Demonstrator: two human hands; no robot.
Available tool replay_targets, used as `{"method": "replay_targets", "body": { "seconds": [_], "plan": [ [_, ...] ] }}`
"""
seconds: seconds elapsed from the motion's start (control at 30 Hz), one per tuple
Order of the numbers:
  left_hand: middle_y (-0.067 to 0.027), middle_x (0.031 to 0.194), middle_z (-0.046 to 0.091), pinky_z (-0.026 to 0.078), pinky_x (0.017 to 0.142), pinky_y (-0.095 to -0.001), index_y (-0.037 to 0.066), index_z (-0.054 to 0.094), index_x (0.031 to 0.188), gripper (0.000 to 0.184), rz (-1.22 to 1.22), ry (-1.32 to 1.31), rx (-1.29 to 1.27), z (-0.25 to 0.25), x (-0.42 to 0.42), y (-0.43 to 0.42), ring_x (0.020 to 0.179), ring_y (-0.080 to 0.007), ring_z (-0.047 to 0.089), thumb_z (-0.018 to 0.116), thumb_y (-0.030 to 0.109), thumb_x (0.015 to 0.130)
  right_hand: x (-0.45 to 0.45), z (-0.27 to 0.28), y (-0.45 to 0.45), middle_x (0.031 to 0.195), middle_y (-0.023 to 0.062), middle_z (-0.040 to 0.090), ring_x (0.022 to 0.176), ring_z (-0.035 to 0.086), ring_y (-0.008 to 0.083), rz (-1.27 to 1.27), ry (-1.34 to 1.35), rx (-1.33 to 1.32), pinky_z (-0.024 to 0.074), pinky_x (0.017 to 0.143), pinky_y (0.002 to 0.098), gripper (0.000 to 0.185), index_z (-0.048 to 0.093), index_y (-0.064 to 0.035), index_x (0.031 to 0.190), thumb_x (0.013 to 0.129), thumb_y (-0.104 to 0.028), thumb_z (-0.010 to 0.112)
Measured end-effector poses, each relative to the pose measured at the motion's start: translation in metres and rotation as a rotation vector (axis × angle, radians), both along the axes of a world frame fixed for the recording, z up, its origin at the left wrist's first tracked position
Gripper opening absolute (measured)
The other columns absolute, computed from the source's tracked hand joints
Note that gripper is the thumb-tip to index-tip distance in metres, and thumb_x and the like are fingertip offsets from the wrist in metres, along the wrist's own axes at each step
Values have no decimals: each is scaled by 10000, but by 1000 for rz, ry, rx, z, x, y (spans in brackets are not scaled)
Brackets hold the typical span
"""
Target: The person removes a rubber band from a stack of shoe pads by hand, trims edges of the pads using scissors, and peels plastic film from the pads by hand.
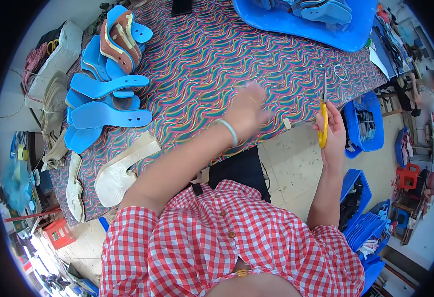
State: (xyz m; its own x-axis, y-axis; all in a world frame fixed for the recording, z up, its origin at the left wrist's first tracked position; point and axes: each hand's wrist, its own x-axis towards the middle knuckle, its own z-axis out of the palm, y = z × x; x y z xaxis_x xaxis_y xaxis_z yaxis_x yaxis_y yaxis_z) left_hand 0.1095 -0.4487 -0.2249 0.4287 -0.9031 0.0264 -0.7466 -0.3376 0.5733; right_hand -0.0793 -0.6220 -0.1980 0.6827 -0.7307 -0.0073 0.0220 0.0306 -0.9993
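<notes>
My right hand [333,129] is closed around the yellow handles of a pair of scissors [323,123], at the table's near right edge. Their blades point away from me over the patterned cloth. My left hand [247,110] hovers above the middle of the table, a pale band on its wrist. Motion smears its fingers, so I cannot tell whether it holds anything. A small cream scrap [287,123] lies at the edge between the hands. To the left are blue sole-shaped pieces [110,115], with brown ones [118,47] on the heap behind.
Cream cut pieces [115,183] lie at the table's near left. A blue tub [296,27] with more blue pieces stands at the back. Blue crates [373,123] sit on the floor to my right. Another person [427,89] is at the far right.
</notes>
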Motion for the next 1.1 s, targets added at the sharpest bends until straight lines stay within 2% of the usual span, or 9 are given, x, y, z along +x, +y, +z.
{"method": "replay_targets", "body": {
  "seconds": [0.1,0.17,0.27,0.37,0.43,0.53,0.63,0.8,1.1],
  "plan": [
    [-260,1463,405,257,1184,-494,-29,441,1388,599,-251,-134,-259,-39,-87,3,1405,-407,338,625,293,917,8,3,5,1095,41,601,974,596,87,21,28,-57,511,764,218,499,504,-18,1370,905,-25,684],
    [-221,1437,464,267,1179,-511,-2,471,1388,550,-456,184,-256,-54,-122,14,1388,-362,388,613,264,928,17,1,6,1086,36,599,974,594,85,75,54,-115,515,783,223,472,507,-13,1361,913,7,655],
    [-132,1267,608,339,1142,-487,101,674,1157,256,-650,156,-369,-36,-137,44,1290,-302,507,602,214,938,33,-13,10,1087,30,587,992,590,76,199,96,-185,513,813,224,456,507,-12,1355,917,31,625],
    [-90,1075,659,382,1109,-475,102,701,1031,163,-580,288,-195,-7,-112,88,1125,-265,601,615,197,931,61,-17,23,1104,98,600,1032,612,218,248,306,-683,498,874,313,463,565,-45,1310,862,22,660],
    [-68,943,669,462,1004,-454,105,710,952,99,-279,202,-384,1,-89,128,980,-255,642,687,167,879,78,-13,34,1134,152,594,1057,582,336,285,372,-937,468,925,383,449,599,-55,1271,835,-45,703],
    [-113,888,696,522,813,-420,46,719,919,104,30,124,-424,19,-32,200,879,-304,665,731,87,825,96,-29,33,1151,150,593,1059,584,327,395,411,-1055,468,924,391,428,598,-44,1261,854,-107,713],
    [-134,1011,690,509,847,-358,6,693,1000,168,368,-176,-254,20,8,309,938,-284,658,708,65,844,111,-24,55,1118,151,609,1038,597,325,261,280,-1240,476,914,393,398,609,-35,1233,862,-139,713],
    [-142,1025,680,494,870,-377,14,670,1047,193,987,-205,18,32,3,460,983,-298,651,676,105,877,139,-4,164,1027,137,643,987,632,314,780,88,-838,506,861,378,334,635,-46,1165,866,-172,716],
    [-138,1097,664,475,912,-382,28,657,1099,247,975,-158,-76,24,-36,453,1048,-324,621,687,93,863,193,-34,288,942,91,611,957,622,285,1000,160,-1107,501,807,409,272,618,-66,970,804,-224,764]
  ]
}}
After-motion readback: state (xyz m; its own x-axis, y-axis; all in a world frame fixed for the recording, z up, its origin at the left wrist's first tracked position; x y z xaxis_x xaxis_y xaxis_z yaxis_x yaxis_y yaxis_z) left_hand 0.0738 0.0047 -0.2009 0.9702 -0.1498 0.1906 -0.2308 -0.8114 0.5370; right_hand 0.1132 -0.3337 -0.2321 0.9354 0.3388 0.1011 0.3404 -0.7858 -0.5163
